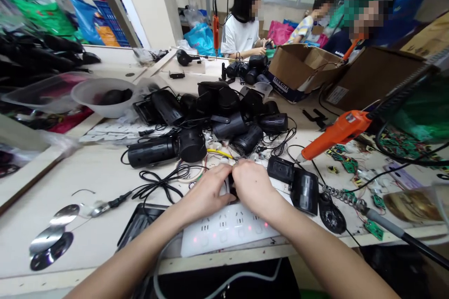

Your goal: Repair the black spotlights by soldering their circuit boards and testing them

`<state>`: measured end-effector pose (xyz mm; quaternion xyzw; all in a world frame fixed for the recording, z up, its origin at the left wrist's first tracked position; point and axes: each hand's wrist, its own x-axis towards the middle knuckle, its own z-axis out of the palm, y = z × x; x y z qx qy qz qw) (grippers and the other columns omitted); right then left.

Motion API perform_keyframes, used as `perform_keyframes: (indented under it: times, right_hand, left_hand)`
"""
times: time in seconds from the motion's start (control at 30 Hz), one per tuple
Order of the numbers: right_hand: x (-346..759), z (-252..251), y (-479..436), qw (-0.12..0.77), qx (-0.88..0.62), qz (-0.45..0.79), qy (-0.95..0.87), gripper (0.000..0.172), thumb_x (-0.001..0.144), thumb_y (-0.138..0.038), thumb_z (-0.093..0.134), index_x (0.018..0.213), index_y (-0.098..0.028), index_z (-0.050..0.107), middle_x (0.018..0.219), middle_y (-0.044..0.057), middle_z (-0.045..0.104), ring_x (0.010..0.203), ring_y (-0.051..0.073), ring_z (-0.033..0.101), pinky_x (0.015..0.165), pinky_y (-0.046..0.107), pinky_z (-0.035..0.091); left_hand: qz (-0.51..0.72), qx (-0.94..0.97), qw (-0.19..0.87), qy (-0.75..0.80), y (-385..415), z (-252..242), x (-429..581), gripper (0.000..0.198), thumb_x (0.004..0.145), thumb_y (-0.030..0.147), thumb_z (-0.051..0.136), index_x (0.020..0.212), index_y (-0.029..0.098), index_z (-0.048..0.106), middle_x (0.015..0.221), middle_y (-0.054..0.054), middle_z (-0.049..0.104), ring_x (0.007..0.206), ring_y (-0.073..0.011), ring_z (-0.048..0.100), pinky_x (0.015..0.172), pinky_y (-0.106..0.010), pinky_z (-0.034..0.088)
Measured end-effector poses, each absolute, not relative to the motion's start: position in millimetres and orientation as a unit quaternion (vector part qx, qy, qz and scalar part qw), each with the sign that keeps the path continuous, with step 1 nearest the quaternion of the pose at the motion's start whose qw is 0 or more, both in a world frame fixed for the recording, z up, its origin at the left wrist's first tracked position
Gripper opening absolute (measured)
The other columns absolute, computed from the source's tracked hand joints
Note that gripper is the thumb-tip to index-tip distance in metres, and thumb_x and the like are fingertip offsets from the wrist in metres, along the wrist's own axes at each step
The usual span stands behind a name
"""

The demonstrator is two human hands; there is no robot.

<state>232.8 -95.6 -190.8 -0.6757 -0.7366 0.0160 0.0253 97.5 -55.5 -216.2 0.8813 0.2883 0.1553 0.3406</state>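
Observation:
Both of my hands meet at the middle of the bench, just behind a white power strip [229,231] with lit red lights. My left hand [210,187] has its thumb and fingers curled round a small whitish and dark part that is mostly hidden. Closed beside it, my right hand [250,177] pinches at the same spot; what it grips is covered by the fingers. A yellow wire [220,153] runs just beyond my fingertips. Right of my right hand lie a black rectangular part [280,168] and a black cylindrical housing [304,191].
Black lamp housings [228,124] are heaped behind my hands. An orange electric screwdriver [336,134] hangs at the right, above green circuit boards [349,164]. Metal discs [52,236] lie at the left; a soldering iron [386,224] is at the right. People sit beyond cardboard boxes [298,67].

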Motion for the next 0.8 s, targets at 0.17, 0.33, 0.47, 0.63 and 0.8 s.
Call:
perform_keyframes:
  times: [0.17, 0.33, 0.47, 0.63, 0.8]
  right_hand:
    - [249.6, -182.9, -99.3, 0.028, -0.688, 0.003, -0.725, 0.006, 0.078, -0.016, 0.073, 0.083, -0.012, 0.071, 0.083, 0.014, 0.071, 0.076, 0.027, 0.068, 0.059, 0.031, 0.048]
    - [280.8, -185.1, -133.1, 0.213, -0.696, 0.016, -0.686, 0.02, 0.09, -0.025, 0.063, 0.071, -0.02, 0.059, 0.071, 0.0, 0.061, 0.065, 0.015, 0.059, 0.059, 0.026, 0.041]
    - [294.3, -206.1, -170.3, 0.305, -0.688, 0.076, -0.654, 0.027, 0.094, -0.03, 0.057, 0.069, -0.021, 0.056, 0.065, -0.002, 0.056, 0.057, 0.012, 0.054, 0.055, 0.024, 0.039]
    - [295.7, -234.2, -194.1, 0.36, -0.677, 0.109, -0.632, 0.023, 0.094, -0.026, 0.056, 0.072, -0.02, 0.058, 0.067, -0.002, 0.057, 0.057, 0.012, 0.054, 0.055, 0.023, 0.042]
    - [297.4, -245.3, -191.3, 0.386, -0.663, 0.052, -0.639, 0.013, 0.096, -0.019, 0.053, 0.085, -0.019, 0.061, 0.076, 0.002, 0.059, 0.067, 0.014, 0.058, 0.062, 0.025, 0.046]
  left_hand:
    - [0.157, 0.889, 0.323, 0.283, -54.1, -217.8, 96.9, 0.042, 0.078, 0.027, 0.073, 0.117, 0.016, 0.06, 0.119, -0.013, 0.062, 0.111, -0.0287, 0.059, 0.098, -0.046, 0.049]
    - [0.196, 0.913, 0.256, 0.248, -50.1, -217.8, 103.5, 0.025, 0.086, 0.01, 0.056, 0.107, 0.019, 0.066, 0.111, -0.009, 0.063, 0.102, -0.0235, 0.059, 0.091, -0.04, 0.05]
    - [0.153, 0.96, 0.167, 0.167, -45.0, -216.0, 114.2, 0.023, 0.088, 0.005, 0.05, 0.089, 0.019, 0.069, 0.106, -0.007, 0.063, 0.097, -0.0226, 0.056, 0.085, -0.035, 0.047]
    - [0.087, 0.991, 0.048, 0.088, -40.3, -214.3, 121.8, 0.018, 0.095, 0.013, 0.05, 0.089, 0.019, 0.066, 0.097, -0.007, 0.065, 0.09, -0.0223, 0.055, 0.081, -0.034, 0.044]
    - [0.159, 0.976, 0.118, 0.092, -28.7, -214.8, 116.3, 0.027, 0.099, 0.012, 0.039, 0.09, 0.016, 0.063, 0.088, -0.006, 0.064, 0.082, -0.0181, 0.057, 0.073, -0.028, 0.045]
